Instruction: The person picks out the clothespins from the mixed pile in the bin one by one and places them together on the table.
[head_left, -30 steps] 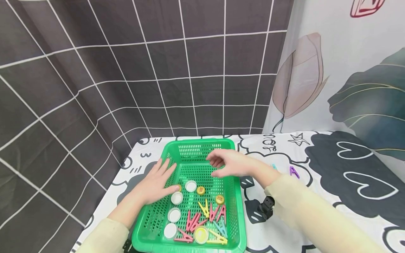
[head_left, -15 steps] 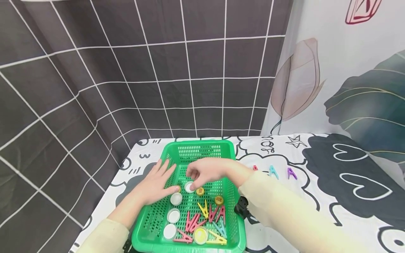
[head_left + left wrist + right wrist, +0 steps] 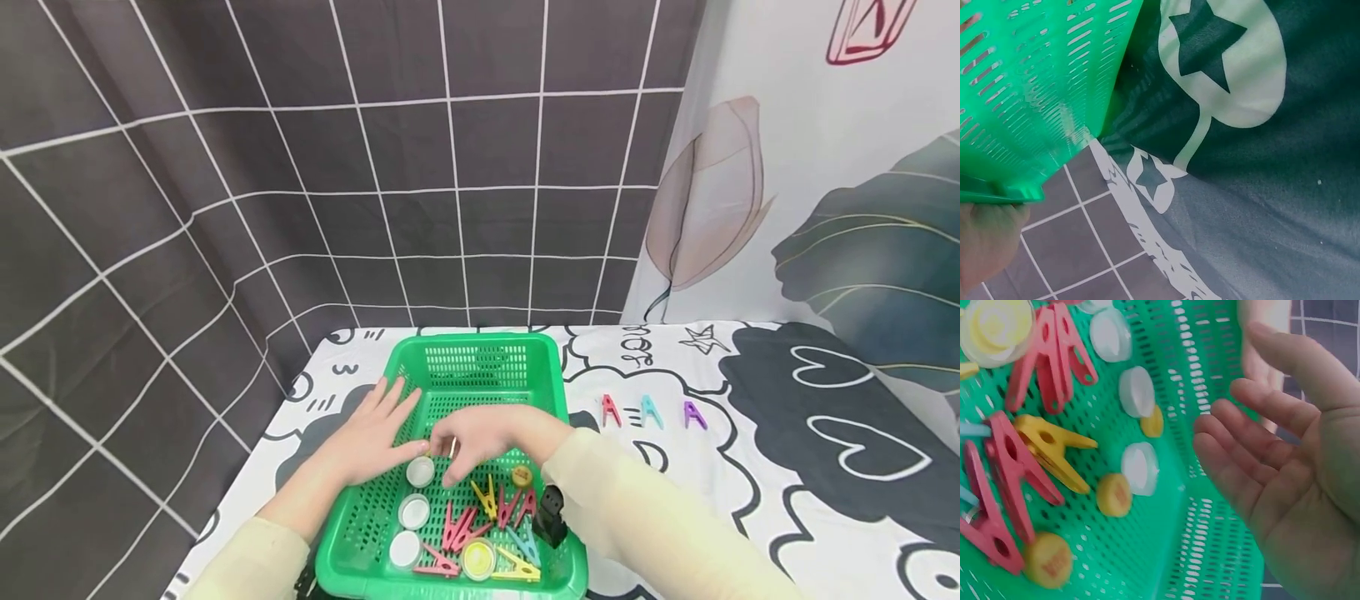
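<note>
A green plastic basket (image 3: 471, 338) holds white caps (image 3: 414, 512), gold bottle caps (image 3: 522, 476), a jar lid with yellow inside (image 3: 478, 559) and several clothespins (image 3: 486, 503) in yellow, pink and light blue. My left hand (image 3: 367, 442) rests along the basket's left rim, fingers spread, its thumb reaching inward. Over the middle of the basket is my right hand (image 3: 480, 437), its fingers bent and its thumb apart from them. A white sliver shows through that gap. In the right wrist view the right hand (image 3: 1291, 469) holds nothing; a white cap (image 3: 1140, 469) and gold cap (image 3: 1114, 495) lie nearby.
On the patterned cloth right of the basket stand a red clothespin (image 3: 611, 410), a light blue clothespin (image 3: 651, 411) and a purple clothespin (image 3: 694, 414) in a row. A dark gridded curtain (image 3: 420, 217) hangs behind the table.
My right hand has moved left and down from above the basket's right rim to over the caps in its middle. The row of clothespins on the cloth has come into full view.
</note>
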`<state>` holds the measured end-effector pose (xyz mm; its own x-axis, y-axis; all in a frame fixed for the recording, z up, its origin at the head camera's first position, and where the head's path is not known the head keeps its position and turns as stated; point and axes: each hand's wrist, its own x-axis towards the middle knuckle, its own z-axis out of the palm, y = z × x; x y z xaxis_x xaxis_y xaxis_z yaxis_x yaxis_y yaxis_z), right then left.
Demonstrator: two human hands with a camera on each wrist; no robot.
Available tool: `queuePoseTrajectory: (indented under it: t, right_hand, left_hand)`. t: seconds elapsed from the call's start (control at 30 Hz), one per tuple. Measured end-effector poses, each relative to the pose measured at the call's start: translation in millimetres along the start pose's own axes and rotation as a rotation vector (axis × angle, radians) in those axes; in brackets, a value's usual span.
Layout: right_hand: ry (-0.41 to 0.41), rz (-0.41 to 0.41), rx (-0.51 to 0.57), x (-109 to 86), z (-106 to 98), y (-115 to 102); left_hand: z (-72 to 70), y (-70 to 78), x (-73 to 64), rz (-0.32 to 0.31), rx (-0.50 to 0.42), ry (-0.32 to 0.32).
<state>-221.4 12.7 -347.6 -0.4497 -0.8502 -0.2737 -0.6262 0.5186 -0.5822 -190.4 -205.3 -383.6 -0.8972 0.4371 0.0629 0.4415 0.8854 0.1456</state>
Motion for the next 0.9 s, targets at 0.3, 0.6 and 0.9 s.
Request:
queuePoseTrajectory:
  t: [0.3, 0.6, 0.9]
  right_hand:
    - [-0.116, 0.117, -0.064, 7.5, 23.8, 15.0]
    - [-0.165, 0.181, -0.117, 11.3, 26.1, 23.3]
    - [-0.194, 0.157, -0.162, 16.6, 30.2, 25.0]
  left_hand:
    - [-1.0, 0.1, 0.9, -0.008, -0.025, -0.022]
    - [-4.1, 2.1, 1.5, -0.014, -0.029, -0.016]
    - [-3.3, 2.7, 0.6, -0.025, -0.029, -0.017]
